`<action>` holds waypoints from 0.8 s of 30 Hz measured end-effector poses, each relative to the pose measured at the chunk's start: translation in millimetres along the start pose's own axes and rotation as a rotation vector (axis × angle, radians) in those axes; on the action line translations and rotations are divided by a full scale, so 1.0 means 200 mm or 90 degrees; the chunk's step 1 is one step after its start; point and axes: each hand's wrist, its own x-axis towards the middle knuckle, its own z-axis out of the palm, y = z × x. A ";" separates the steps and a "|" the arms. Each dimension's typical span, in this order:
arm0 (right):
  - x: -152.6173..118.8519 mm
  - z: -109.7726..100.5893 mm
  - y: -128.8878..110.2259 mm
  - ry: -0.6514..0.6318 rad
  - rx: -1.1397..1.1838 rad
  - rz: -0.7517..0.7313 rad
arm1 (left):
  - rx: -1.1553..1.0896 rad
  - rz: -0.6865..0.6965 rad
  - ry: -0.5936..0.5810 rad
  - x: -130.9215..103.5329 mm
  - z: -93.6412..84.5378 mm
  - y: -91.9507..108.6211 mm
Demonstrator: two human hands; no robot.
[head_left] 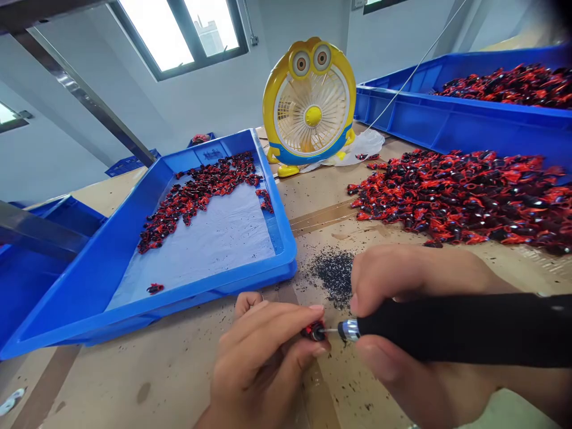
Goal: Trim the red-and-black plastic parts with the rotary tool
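Observation:
Low in the middle, my left hand (268,351) is closed, with a small red-and-black plastic part (315,331) pinched between fingertips and thumb. My right hand (406,280) wraps round a thick black electric screwdriver (451,330) lying level, with a silver collar at its front. From that collar a thin bit points left and reaches the round black end of the part. Whether the bit sits inside the part is too small to tell. Just beyond my hands lies a heap of tiny dark pieces (334,275), which look like small screws.
To the left, a blue tray (288,253) with a white liner holds many similar parts. A large pile of parts (460,196) covers the table at right, before another blue bin (402,116). A yellow cartoon fan (313,116) stands at the back; a metal post (84,95) slants at upper left.

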 end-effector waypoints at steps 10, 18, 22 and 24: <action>-0.02 0.08 0.00 0.041 -0.027 0.022 | -0.035 -0.017 -0.021 0.01 0.01 0.02; -0.02 0.09 0.01 0.061 -0.027 0.052 | -0.023 -0.009 -0.021 0.00 0.00 0.00; -0.02 0.09 0.01 0.074 -0.017 0.046 | -0.017 -0.006 -0.005 0.00 0.00 0.01; -0.01 0.09 0.01 0.087 -0.015 0.045 | -0.003 -0.009 0.002 0.00 0.00 0.01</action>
